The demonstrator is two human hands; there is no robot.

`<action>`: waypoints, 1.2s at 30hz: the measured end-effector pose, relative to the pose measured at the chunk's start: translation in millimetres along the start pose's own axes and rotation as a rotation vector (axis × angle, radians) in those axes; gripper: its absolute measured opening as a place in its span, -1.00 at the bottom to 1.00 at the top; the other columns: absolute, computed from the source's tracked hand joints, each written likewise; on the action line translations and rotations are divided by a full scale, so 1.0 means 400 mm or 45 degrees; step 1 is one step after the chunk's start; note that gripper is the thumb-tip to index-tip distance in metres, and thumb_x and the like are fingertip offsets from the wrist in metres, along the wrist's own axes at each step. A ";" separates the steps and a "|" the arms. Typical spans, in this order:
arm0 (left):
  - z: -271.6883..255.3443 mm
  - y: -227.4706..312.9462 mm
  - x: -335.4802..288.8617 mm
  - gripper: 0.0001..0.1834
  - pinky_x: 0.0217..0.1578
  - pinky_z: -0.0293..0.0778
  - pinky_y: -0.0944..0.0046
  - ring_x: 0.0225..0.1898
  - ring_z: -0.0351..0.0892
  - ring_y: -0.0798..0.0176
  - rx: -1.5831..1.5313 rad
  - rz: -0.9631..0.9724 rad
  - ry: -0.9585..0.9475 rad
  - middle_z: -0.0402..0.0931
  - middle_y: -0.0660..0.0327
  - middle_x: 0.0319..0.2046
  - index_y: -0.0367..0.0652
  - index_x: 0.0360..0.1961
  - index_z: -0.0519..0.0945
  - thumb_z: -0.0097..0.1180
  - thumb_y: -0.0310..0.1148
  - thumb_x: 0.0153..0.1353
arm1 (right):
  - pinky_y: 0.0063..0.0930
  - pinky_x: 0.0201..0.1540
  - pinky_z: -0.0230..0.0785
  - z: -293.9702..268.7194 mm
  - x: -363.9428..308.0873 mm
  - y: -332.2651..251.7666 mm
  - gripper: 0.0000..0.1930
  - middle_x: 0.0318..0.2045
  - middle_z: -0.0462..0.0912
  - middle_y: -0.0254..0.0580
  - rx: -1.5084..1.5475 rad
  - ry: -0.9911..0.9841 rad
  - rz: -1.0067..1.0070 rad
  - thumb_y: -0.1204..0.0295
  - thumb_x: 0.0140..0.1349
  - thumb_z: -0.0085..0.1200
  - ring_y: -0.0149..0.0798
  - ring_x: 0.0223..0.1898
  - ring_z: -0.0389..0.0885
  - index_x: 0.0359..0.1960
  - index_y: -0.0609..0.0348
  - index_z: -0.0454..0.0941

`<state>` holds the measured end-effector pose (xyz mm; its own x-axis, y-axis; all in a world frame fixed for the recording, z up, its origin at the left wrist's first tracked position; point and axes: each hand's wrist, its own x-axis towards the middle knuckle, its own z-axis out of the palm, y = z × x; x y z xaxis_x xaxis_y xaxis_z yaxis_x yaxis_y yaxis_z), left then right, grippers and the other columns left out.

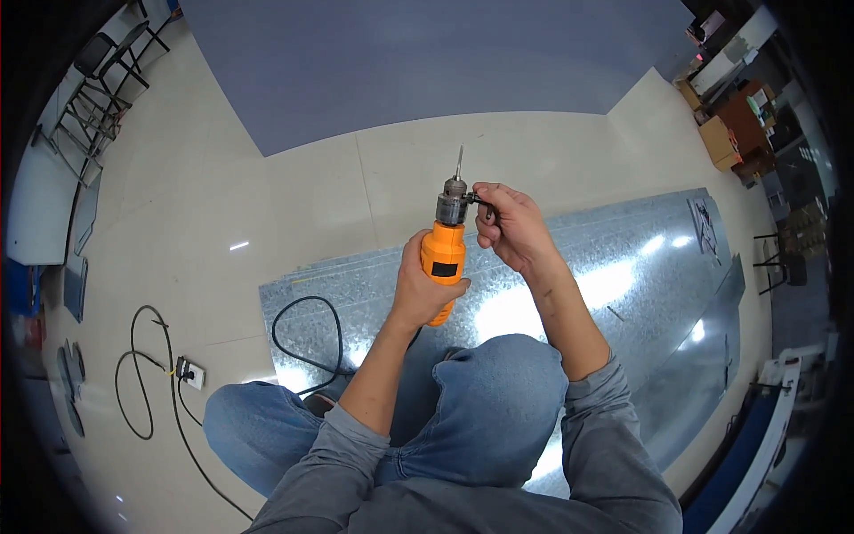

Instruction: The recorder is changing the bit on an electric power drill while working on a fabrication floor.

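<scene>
An orange electric drill [443,246] points away from me, held over the space in front of my knees. My left hand [421,287] is wrapped round its body. At its front is a dark metal chuck [452,206] with a thin drill bit [460,164] standing out of it. My right hand [513,222] grips a black chuck key [481,201] between thumb and fingers. The key's head touches the right side of the chuck. Part of the drill's handle is hidden behind my left hand.
Shiny metal sheets [587,294] lie on the floor under and beside me, with a small thin rod [615,313] on them. A black cable [339,334] loops at left, near a white power socket [193,374]. A grey panel [427,62] stands ahead; cardboard boxes [717,142] sit far right.
</scene>
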<state>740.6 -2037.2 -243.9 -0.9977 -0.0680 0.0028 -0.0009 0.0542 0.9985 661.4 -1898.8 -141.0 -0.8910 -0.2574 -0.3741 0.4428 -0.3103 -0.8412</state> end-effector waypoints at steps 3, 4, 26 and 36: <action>0.005 -0.013 0.000 -0.14 -0.08 0.42 0.20 -0.14 0.45 0.20 0.029 0.024 0.010 0.38 0.12 -0.14 -0.22 0.10 0.24 0.43 -0.43 -0.28 | -0.58 -0.66 0.22 -0.006 0.006 0.006 -0.84 -0.68 0.30 -0.42 0.010 0.021 0.012 0.40 0.27 -0.02 -0.52 -0.73 0.21 -0.20 0.20 0.44; 0.007 -0.018 0.001 -0.14 -0.12 0.43 0.23 -0.18 0.45 0.25 0.055 0.055 0.024 0.40 0.16 -0.18 -0.22 0.11 0.23 0.43 -0.43 -0.27 | -0.58 -0.66 0.22 -0.009 0.008 0.008 -0.84 -0.68 0.30 -0.41 0.014 0.020 0.024 0.40 0.27 -0.02 -0.51 -0.73 0.21 -0.20 0.21 0.44; 0.046 -0.018 -0.024 -0.15 -0.01 0.37 0.03 -0.02 0.39 -0.09 0.245 0.071 0.116 0.29 -0.02 -0.07 -0.19 0.12 0.23 0.38 -0.37 -0.25 | -0.54 -0.66 0.25 -0.028 0.002 0.041 -0.85 -0.69 0.30 -0.42 -0.003 0.215 -0.001 0.34 0.24 0.04 -0.50 -0.72 0.26 -0.31 0.16 0.45; 0.055 -0.069 -0.048 -0.21 -0.10 0.39 0.00 -0.11 0.39 -0.14 0.735 0.201 0.195 0.30 -0.02 -0.14 -0.19 0.10 0.25 0.34 -0.39 -0.22 | -0.41 -0.65 0.18 -0.084 0.003 0.104 -0.61 -0.75 0.16 -0.46 -0.185 0.392 0.534 0.09 0.31 -0.20 -0.41 -0.74 0.17 -0.65 -0.08 0.15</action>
<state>758.4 -2015.6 -272.8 -0.9676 -0.1554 0.1990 0.0667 0.6028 0.7951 675.5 -1881.2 -189.6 -0.6387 -0.0451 -0.7681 0.7678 -0.1035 -0.6323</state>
